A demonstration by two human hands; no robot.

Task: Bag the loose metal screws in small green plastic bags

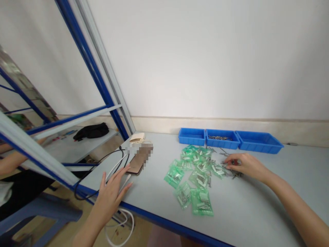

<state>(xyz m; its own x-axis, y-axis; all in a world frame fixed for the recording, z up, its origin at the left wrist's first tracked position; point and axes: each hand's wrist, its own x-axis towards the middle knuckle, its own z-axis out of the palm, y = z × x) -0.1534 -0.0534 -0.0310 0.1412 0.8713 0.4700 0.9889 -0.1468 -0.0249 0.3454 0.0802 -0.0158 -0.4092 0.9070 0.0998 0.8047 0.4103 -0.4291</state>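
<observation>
My left hand [111, 192] is open, fingers spread, over the table's left edge. Its fingertips reach the near end of a phone [137, 164], part of which is blurred out; a white cable [125, 183] runs beneath the hand. On the right, the thumb and fingers of my right hand [241, 164] are pinched together among loose metal screws [228, 173]. What lies between those fingertips is too small to make out. Something dark red [235, 162] shows under the palm. Left of this hand, several green clear bags [202, 200] containing screws and pale plugs lie in a loose heap.
Three blue bins stand along the wall: the left bin [192, 137], the middle bin [222, 142] with screws inside, and the right bin [259, 145]. A cream-coloured box [137, 138] sits behind the phone. A blue frame post [95, 75] rises at left; another person's arm [11, 161] shows beyond.
</observation>
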